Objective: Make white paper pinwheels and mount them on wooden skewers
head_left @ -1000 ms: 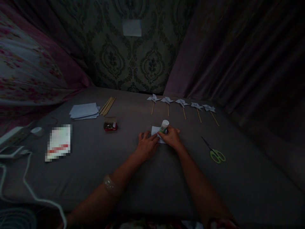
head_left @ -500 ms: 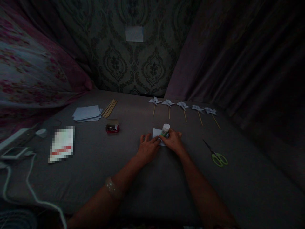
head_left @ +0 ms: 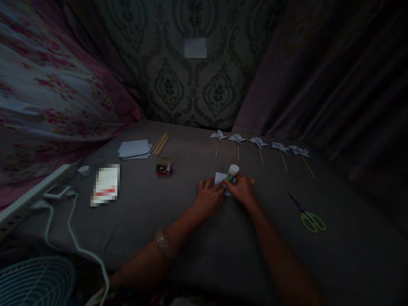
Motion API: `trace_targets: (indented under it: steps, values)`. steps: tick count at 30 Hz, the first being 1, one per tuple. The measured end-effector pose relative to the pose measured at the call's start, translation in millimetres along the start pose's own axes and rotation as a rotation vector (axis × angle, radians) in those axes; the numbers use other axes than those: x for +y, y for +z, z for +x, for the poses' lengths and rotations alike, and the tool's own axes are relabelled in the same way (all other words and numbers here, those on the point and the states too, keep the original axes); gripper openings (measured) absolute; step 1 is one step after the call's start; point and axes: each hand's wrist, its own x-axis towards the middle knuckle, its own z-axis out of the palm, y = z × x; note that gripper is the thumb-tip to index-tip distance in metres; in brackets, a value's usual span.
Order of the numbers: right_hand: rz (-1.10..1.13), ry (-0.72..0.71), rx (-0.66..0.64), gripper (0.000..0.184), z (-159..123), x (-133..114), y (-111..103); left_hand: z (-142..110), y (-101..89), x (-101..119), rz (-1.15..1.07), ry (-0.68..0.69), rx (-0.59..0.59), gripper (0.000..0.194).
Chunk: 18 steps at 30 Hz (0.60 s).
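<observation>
A small piece of white paper [head_left: 219,177] lies on the grey cloth surface in front of me, partly covered by my hands. My right hand [head_left: 244,190] is closed round a green and white glue stick [head_left: 233,171], which tilts over the paper with its white end up. The glue stick's lower end is hidden behind my fingers. My left hand [head_left: 208,200] rests flat beside it, fingers apart, its fingertips on the paper's near left edge. To the right of my right hand lie scissors [head_left: 312,221] with green handles.
Several paper pinwheels [head_left: 257,143] on sticks lie in a row at the back. Leftward are a small red box [head_left: 164,170] with metal bits, loose wooden sticks [head_left: 161,144], stacked paper [head_left: 134,148], a blurred packet [head_left: 106,185], a power strip [head_left: 35,193] with cables and a fan [head_left: 36,282].
My view has turned left, so everything sits further right in the picture and more of the fan and power strip shows. Both hands keep nearly the same place on the paper.
</observation>
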Motion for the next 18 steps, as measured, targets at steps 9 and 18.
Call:
trace_targets:
  steps: [9,18]
  values:
    - [0.014,0.019,-0.017,0.027,2.6,-0.7,-0.2,2.1,-1.8,-1.0,0.006,0.009,-0.005,0.035]
    - [0.069,0.039,-0.037,0.023,1.1,2.3,-7.4,2.2,-4.5,-0.9,0.01,0.009,-0.005,0.034]
